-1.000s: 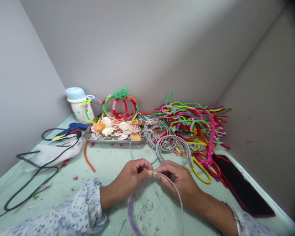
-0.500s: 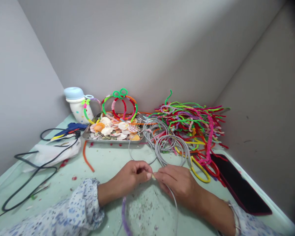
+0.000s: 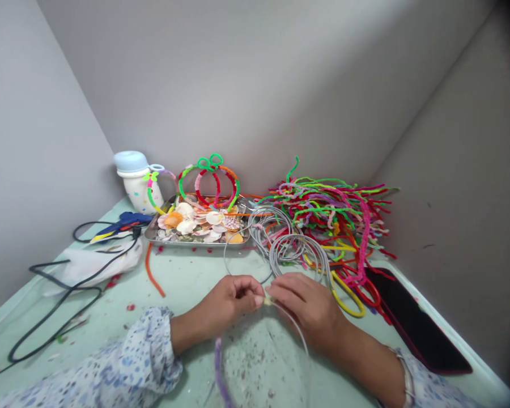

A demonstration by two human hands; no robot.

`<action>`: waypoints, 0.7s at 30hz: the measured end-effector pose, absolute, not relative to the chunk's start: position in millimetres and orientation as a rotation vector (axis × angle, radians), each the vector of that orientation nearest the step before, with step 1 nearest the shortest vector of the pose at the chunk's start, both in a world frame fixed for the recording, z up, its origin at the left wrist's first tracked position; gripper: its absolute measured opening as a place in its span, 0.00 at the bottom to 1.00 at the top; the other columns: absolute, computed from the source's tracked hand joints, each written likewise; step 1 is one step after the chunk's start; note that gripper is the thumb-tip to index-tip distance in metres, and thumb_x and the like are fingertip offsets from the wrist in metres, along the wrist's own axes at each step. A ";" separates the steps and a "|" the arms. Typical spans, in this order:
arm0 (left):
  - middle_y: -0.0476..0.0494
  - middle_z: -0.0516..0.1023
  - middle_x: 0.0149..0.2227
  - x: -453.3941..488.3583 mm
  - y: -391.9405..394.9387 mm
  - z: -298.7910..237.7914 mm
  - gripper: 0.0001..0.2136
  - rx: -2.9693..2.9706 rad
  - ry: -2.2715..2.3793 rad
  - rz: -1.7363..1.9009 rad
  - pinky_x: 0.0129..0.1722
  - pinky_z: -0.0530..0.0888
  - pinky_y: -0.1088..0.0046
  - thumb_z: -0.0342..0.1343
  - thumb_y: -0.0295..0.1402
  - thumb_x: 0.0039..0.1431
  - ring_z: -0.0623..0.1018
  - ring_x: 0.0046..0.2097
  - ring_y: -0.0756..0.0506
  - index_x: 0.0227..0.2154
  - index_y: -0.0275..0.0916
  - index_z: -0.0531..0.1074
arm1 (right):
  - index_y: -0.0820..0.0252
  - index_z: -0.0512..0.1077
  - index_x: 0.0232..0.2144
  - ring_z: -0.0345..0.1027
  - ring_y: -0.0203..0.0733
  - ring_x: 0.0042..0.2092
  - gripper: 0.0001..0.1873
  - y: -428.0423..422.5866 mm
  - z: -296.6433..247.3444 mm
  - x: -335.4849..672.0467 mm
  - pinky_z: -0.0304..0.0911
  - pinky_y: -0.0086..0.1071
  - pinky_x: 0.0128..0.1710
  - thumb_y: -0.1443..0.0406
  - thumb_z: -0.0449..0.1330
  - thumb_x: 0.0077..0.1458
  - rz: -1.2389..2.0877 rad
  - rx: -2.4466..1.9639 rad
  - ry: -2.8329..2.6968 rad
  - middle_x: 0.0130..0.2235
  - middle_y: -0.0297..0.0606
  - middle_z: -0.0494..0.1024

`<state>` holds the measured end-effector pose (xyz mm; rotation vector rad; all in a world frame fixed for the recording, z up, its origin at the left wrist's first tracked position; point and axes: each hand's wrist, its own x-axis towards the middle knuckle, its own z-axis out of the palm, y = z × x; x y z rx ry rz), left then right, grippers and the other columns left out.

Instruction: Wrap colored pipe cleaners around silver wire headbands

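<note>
My left hand (image 3: 233, 300) pinches a thin grey wire beside a small pale-yellow piece (image 3: 267, 301) that shows at its fingertips. Below this hand hangs a length wrapped in purple chenille stem (image 3: 221, 377). From the yellow piece the bare grey wire (image 3: 296, 327) curves right and down, passing in front of my right palm. My right hand (image 3: 312, 309) is just right of the yellow piece, its fingers stretched out and off the piece; the thumb is hidden.
Behind the hands lie coils of grey wire (image 3: 300, 258) and a heap of coloured chenille stems (image 3: 335, 207). A metal tray (image 3: 195, 245) of shells has chenille-wrapped rings (image 3: 218, 184) on it. Around are a bottle (image 3: 136, 187), blue-handled pliers (image 3: 127, 221), a black cable (image 3: 63, 286) and a dark phone-like slab (image 3: 420, 323).
My right fingers have loosened and lifted from the pale-yellow piece, which now shows more. My left hand keeps its pinch. The whole view has shifted slightly.
</note>
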<state>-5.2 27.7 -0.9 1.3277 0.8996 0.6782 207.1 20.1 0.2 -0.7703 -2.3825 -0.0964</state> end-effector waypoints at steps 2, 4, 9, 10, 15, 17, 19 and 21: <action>0.56 0.60 0.20 -3.8 27.2 -2.4 0.10 1.324 0.904 0.712 0.21 0.50 0.77 0.58 0.38 0.54 0.55 0.21 0.55 0.30 0.35 0.71 | 0.60 0.68 0.49 0.67 0.48 0.47 0.17 23.9 -3.1 206.5 0.66 0.42 0.45 0.72 0.56 0.57 -0.129 -0.882 -2.301 0.46 0.46 0.73; 0.56 0.60 0.20 -3.1 27.3 -3.4 0.10 1.315 0.915 0.747 0.20 0.51 0.78 0.58 0.38 0.54 0.56 0.21 0.55 0.31 0.35 0.71 | 0.59 0.66 0.51 0.64 0.49 0.50 0.21 26.9 -5.8 206.8 0.64 0.46 0.48 0.74 0.55 0.55 -0.123 -0.982 -2.227 0.49 0.47 0.70; 0.56 0.60 0.20 -2.3 28.8 -3.6 0.10 1.277 0.975 0.836 0.20 0.52 0.78 0.58 0.38 0.54 0.57 0.21 0.55 0.31 0.35 0.70 | 0.59 0.67 0.46 0.63 0.49 0.49 0.16 25.9 -1.4 208.3 0.62 0.45 0.48 0.72 0.55 0.55 0.012 -1.102 -1.996 0.47 0.46 0.69; 0.56 0.60 0.20 -2.3 29.1 -3.4 0.11 1.281 0.984 0.850 0.20 0.53 0.78 0.58 0.38 0.54 0.57 0.21 0.54 0.31 0.35 0.70 | 0.59 0.68 0.42 0.65 0.47 0.46 0.11 24.0 1.3 208.1 0.63 0.42 0.45 0.70 0.55 0.56 0.075 -1.126 -1.914 0.43 0.44 0.70; 0.56 0.58 0.20 -3.1 27.6 -1.3 0.09 1.381 1.072 0.909 0.22 0.53 0.78 0.55 0.37 0.57 0.57 0.23 0.54 0.32 0.35 0.69 | 0.58 0.68 0.31 0.64 0.38 0.30 0.09 13.1 13.9 201.6 0.60 0.31 0.30 0.60 0.53 0.60 0.761 -1.247 -1.724 0.28 0.34 0.69; 0.55 0.60 0.22 -3.2 25.2 0.3 0.08 1.476 1.114 0.945 0.23 0.56 0.78 0.54 0.36 0.58 0.59 0.24 0.53 0.33 0.35 0.69 | 0.59 0.70 0.30 0.63 0.37 0.28 0.13 11.7 15.5 197.3 0.58 0.29 0.28 0.58 0.53 0.60 1.008 -1.295 -1.706 0.25 0.33 0.69; 0.53 0.63 0.24 -2.9 22.2 2.0 0.07 1.595 1.134 0.975 0.26 0.59 0.77 0.53 0.34 0.59 0.62 0.27 0.52 0.33 0.36 0.70 | 0.61 0.71 0.28 0.62 0.36 0.26 0.16 12.1 14.9 193.7 0.57 0.29 0.27 0.57 0.53 0.60 1.195 -1.332 -1.659 0.23 0.33 0.70; 0.52 0.65 0.26 -2.1 19.6 3.3 0.06 1.700 1.140 0.980 0.29 0.61 0.76 0.52 0.33 0.59 0.64 0.29 0.51 0.33 0.36 0.71 | 0.62 0.71 0.27 0.61 0.34 0.24 0.17 13.4 12.9 191.3 0.55 0.28 0.24 0.56 0.53 0.60 1.355 -1.344 -1.586 0.21 0.33 0.71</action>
